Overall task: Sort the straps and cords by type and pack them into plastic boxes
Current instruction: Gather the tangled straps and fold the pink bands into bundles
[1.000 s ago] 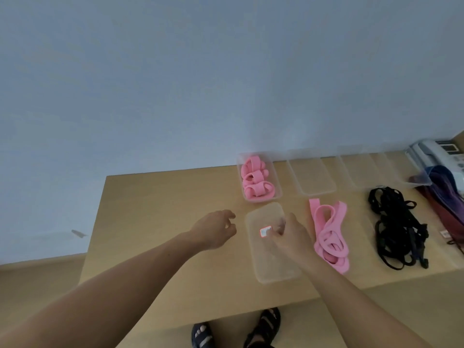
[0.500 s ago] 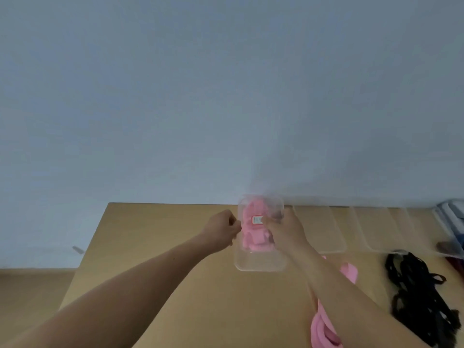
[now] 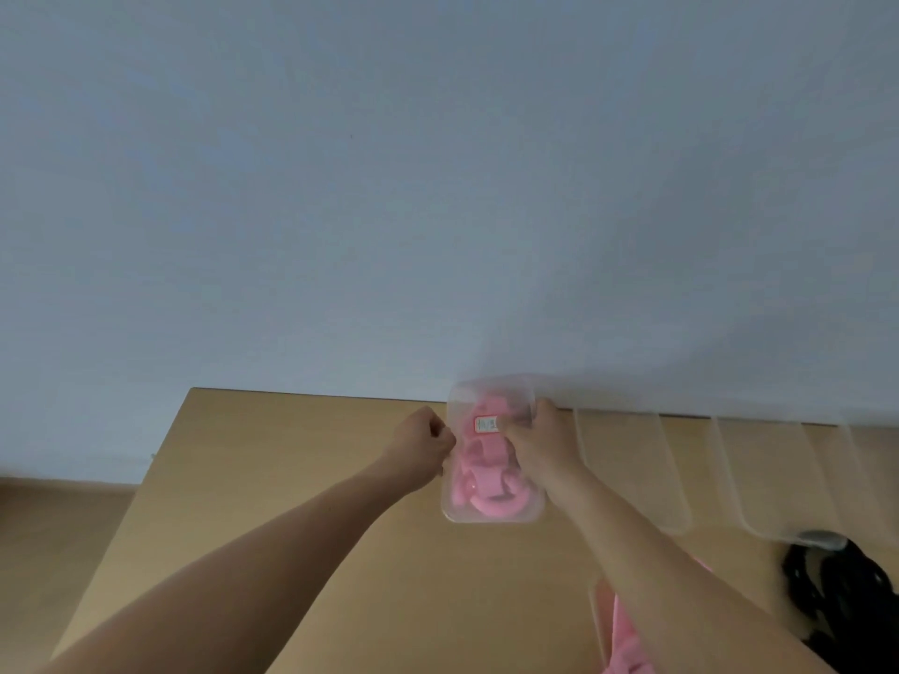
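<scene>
A clear plastic lid (image 3: 462, 513) with a small red-and-white label lies over the box that holds rolled pink straps (image 3: 479, 481), at the table's far edge. My left hand (image 3: 422, 442) grips the lid's left rim with curled fingers. My right hand (image 3: 537, 445) grips its right rim near the label. More pink straps (image 3: 625, 639) lie loose at the bottom, partly behind my right forearm. A tangle of black cords (image 3: 846, 595) sits at the lower right.
Three empty clear boxes (image 3: 627, 464) stand in a row along the back edge, right of the pink one. The wooden table (image 3: 292, 479) meets a pale wall behind. Floor shows at the left.
Both hands carried the clear lid from the middle of the table back over the box of pink straps. The view has tilted upward toward the wall.
</scene>
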`<state>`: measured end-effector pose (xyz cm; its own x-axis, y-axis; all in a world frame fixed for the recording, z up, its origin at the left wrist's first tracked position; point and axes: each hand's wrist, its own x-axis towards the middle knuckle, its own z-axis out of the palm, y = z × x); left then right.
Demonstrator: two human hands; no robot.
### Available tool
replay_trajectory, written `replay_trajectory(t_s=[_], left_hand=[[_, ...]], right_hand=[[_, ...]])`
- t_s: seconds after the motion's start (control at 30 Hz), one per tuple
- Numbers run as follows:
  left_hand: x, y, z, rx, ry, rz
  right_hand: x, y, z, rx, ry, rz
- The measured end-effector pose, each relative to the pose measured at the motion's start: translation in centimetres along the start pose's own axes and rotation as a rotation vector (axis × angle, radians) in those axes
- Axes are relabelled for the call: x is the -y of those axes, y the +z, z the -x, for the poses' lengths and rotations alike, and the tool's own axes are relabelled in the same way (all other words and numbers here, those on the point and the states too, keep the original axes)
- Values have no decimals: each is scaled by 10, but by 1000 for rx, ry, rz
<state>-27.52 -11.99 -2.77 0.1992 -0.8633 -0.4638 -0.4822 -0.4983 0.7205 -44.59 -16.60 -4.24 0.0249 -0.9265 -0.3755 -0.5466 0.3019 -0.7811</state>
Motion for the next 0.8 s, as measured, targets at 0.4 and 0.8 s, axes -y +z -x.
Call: replay_trajectory(t_s=[0.4,0.8], left_hand=[[-3,-1,-4,40,-13,17],[-20,31,2,-224,558,-694]], right_hand=[[-8,-16,1,-211,7,265],[-12,-14,-2,-213,-76,445]])
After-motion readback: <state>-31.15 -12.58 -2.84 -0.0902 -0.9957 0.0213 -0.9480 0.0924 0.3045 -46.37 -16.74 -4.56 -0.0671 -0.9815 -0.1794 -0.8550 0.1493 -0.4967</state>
